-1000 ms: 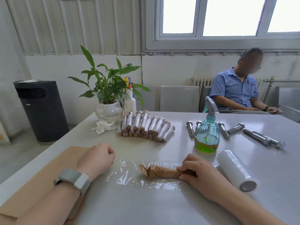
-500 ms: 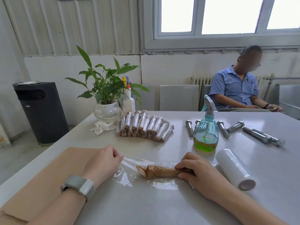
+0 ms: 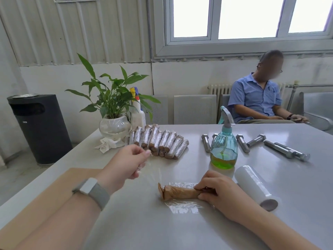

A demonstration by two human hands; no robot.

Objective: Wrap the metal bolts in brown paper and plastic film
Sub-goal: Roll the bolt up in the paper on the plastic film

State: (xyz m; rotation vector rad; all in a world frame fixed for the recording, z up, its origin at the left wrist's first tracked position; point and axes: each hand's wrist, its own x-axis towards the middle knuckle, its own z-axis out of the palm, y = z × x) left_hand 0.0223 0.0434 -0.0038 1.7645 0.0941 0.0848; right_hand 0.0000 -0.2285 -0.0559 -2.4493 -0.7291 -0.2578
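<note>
1. Lifted since the earlier frame, the left hand [image 3: 126, 165] pinches the plastic film [image 3: 153, 175] edge above the counter [image 3: 180, 231].
2. Right hand [image 3: 219, 193] clamps the paper-wrapped bolt [image 3: 177, 192], lying on the film.
3. Bolt's long axis runs left-right; the raised film edge lies to its left, so folding goes rightward, over it.

Pale grey glossy worktop [image 3: 180, 231]. Back left there's a potted plant [image 3: 114, 126], a crumpled tissue [image 3: 107, 145] just beside it, and a white bottle [image 3: 137, 116]. Next to those, a pile of wrapped bolts [image 3: 158, 141]. Bare bolts [image 3: 286, 150] lie scattered back right, behind a green spray bottle [image 3: 224, 150]. Up front: brown paper sheet [image 3: 45, 201] on the left, paper-wrapped bolt [image 3: 178, 192] on clear film [image 3: 185, 207], film roll [image 3: 255, 187] to its right.
</note>
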